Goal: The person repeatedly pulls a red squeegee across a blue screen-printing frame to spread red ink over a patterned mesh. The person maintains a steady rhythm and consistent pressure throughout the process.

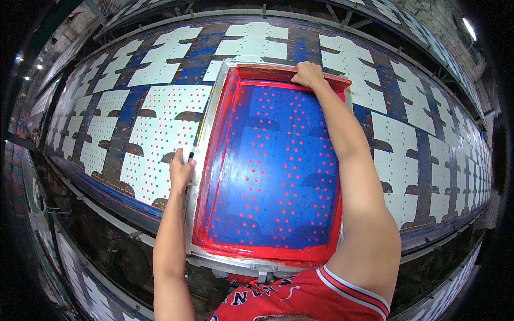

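Observation:
A printing screen (273,166) with a metal frame, red ink along its edges and a blue mesh with red dots lies over the pale fabric pieces on the long table. My left hand (182,170) is closed on a white handle (187,154) at the frame's left side. My right hand (308,75) grips the red ink-covered squeegee (262,73) along the screen's far end. A metal bracket (266,269) sits at the near end of the frame, above my red shirt.
Rows of pale cut fabric pieces (160,134), many dotted red and green, cover the long table (305,45) on both sides. A metal rail (123,232) runs along the near edge. Further tables with pieces (80,273) show at the rims, and a tube light (469,29) is at upper right.

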The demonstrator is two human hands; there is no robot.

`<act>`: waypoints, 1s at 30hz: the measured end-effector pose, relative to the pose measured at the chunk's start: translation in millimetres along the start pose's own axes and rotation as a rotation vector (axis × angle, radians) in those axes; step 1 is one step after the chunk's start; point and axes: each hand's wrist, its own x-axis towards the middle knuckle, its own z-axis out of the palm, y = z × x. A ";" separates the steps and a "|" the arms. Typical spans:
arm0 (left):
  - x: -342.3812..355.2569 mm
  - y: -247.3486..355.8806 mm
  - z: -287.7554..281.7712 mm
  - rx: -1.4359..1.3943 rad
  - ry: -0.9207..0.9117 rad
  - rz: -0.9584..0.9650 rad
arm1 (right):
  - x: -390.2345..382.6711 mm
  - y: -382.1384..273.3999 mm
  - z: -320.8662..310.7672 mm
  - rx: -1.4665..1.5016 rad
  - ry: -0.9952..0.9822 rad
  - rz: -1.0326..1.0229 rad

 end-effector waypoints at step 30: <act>8.2 -18.8 3.3 0.158 0.037 0.155 | -421.4 -207.0 -42.4 0.103 -0.080 0.133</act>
